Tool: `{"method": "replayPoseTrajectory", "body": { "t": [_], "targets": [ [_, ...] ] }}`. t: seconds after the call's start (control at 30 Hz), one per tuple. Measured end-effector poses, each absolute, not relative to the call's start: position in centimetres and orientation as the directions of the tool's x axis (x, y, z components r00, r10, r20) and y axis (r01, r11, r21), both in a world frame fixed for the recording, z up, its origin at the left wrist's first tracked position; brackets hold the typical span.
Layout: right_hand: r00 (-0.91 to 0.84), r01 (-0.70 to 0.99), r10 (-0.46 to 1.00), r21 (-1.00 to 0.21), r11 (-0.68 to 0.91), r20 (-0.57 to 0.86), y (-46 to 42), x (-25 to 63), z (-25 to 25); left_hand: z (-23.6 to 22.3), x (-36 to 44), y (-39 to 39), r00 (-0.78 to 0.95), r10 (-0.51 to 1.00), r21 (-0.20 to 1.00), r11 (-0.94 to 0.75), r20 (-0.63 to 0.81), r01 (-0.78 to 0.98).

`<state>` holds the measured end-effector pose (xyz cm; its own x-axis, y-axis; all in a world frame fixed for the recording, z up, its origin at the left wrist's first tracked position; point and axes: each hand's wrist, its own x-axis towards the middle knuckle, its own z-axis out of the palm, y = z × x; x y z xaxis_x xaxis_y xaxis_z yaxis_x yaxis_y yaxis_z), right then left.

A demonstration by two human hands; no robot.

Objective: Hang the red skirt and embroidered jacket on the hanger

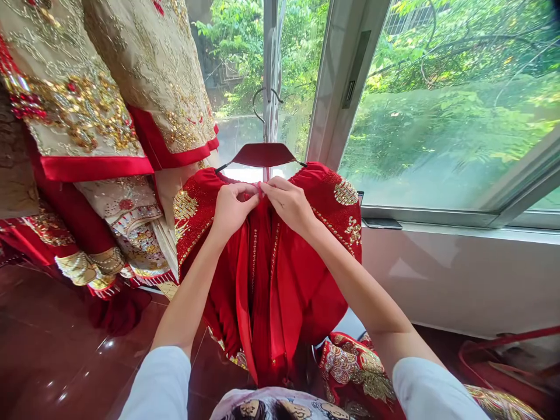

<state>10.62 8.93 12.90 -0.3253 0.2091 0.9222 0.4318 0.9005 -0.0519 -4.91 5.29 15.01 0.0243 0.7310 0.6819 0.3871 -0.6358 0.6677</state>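
A red embroidered garment (pixel 306 262) with gold beadwork on its shoulders hangs in front of me on a dark red hanger (pixel 264 153). Its front is parted, and beaded edges run down both sides of the opening. At the neckline, my left hand (pixel 234 207) pinches the collar edge between thumb and fingers. My right hand (pixel 289 201) is closed on the same collar just beside it, and the fingertips of both hands nearly meet. Whatever small fastening may lie between them is hidden by the fingers.
Beige and red beaded garments (pixel 91 116) hang close on the left. A window (pixel 437 146) fills the right side, with a dark flat object (pixel 382 223) on its sill. Below lies another gold-embroidered red garment (pixel 359 364). A red-framed object (pixel 503 361) stands at lower right.
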Motion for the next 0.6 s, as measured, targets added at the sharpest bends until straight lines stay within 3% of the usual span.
{"method": "replayPoseTrajectory", "body": {
  "t": [0.17,0.37,0.53,0.6],
  "targets": [
    [-0.339,0.433,0.177,-0.014,0.901,0.924,9.3,11.1,13.0,14.7,-4.2,5.4,0.032,0.694,0.564,-0.609,0.719,0.557],
    [-0.299,0.564,0.199,0.004,0.826,0.933,9.4,11.3,13.3,14.5,-4.0,4.8,0.025,0.623,0.456,-0.599,0.782,0.658],
    [-0.188,0.657,0.306,-0.112,0.745,0.933,8.5,12.2,13.0,13.5,-5.0,3.9,-0.030,0.538,0.296,-0.415,0.842,0.860],
    [-0.124,0.627,0.350,-0.200,0.753,0.928,7.9,12.1,12.9,13.2,-5.1,3.6,-0.036,0.507,0.296,-0.444,0.861,0.846]
  ]
}}
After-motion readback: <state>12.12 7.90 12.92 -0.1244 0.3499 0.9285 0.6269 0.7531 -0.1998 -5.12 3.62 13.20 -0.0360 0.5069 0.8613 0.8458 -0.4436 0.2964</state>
